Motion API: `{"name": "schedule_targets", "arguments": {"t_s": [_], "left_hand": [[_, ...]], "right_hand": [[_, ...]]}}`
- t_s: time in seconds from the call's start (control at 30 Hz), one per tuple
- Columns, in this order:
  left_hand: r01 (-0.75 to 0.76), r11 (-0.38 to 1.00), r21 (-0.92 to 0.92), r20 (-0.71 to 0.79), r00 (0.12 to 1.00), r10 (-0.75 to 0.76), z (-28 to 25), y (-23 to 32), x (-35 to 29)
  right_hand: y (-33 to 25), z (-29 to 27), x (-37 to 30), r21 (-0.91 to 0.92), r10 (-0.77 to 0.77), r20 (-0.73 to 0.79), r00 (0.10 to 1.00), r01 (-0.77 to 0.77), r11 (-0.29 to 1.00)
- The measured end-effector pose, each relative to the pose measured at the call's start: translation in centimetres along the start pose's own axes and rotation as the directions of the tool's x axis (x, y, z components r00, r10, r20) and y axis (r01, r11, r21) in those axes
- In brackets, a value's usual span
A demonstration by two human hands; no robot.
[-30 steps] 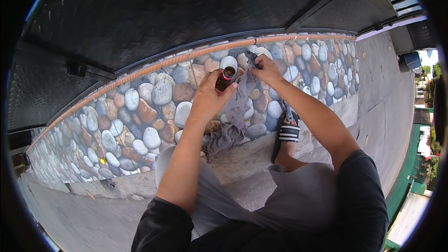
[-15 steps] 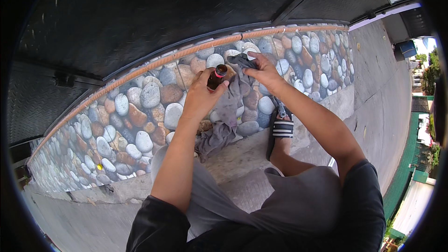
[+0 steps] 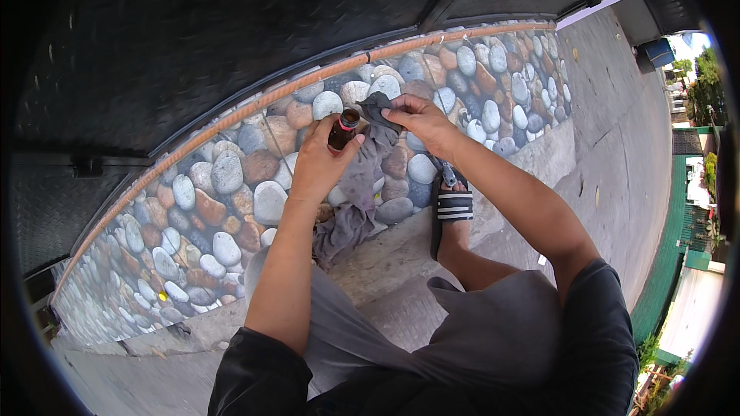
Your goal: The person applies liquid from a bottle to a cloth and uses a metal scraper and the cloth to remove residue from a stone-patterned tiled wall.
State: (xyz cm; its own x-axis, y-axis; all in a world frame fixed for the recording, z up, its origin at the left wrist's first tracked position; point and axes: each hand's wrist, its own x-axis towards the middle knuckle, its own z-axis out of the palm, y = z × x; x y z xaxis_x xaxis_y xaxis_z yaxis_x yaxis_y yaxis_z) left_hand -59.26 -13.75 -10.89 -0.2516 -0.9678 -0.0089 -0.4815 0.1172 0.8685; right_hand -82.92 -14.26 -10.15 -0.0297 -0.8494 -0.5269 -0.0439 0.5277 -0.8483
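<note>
My left hand [image 3: 317, 163] is closed around a small brown glass bottle [image 3: 343, 132], whose uncapped mouth points up and away from me. A pinkish-red band circles the bottle's neck; its lower part is hidden in my palm. To the right of it, my right hand [image 3: 422, 123] pinches the upper end of a long grey cloth [image 3: 359, 173] between thumb and fingers. The bunched dark top of the cloth sits beside the bottle mouth, with a small gap between them. The rest of the cloth hangs down toward the ledge, crumpled at its lower end.
Behind my hands runs a pebble-patterned tiled slope [image 3: 227, 177], edged at the top by an orange-brown bar [image 3: 297, 82]. A black metal gate [image 3: 231, 23] rises beyond it. My foot in a striped slide sandal [image 3: 455, 205] rests right of the cloth. Grey pavement [image 3: 617, 123] lies at the right.
The right hand has shifted slightly, and its fingers now close more tightly on the cloth's bunched end. The whole view has moved a little; the left hand still holds the bottle.
</note>
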Motion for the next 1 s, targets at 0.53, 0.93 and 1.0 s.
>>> {"name": "schedule_targets", "arguments": {"t_s": [0.53, 0.93, 1.0], "left_hand": [[-0.026, 0.997, 0.079, 0.044, 0.999, 0.022, 1.2, 0.8, 0.0], [-0.052, 0.964, 0.260, 0.073, 0.997, 0.035, 0.9, 0.7, -0.2], [-0.048, 0.960, 0.276, 0.091, 0.996, 0.023, 0.8, 0.9, -0.3]], "right_hand": [[-1.5, 0.9, -1.3, -0.310, -0.219, -0.047, 0.975, 0.194, 0.931], [-2.0, 1.4, -1.4, -0.381, -0.076, 0.034, 0.997, 0.083, 0.921], [-1.7, 1.2, -1.2, -0.364, -0.068, 0.035, 0.997, 0.076, 0.928]]}}
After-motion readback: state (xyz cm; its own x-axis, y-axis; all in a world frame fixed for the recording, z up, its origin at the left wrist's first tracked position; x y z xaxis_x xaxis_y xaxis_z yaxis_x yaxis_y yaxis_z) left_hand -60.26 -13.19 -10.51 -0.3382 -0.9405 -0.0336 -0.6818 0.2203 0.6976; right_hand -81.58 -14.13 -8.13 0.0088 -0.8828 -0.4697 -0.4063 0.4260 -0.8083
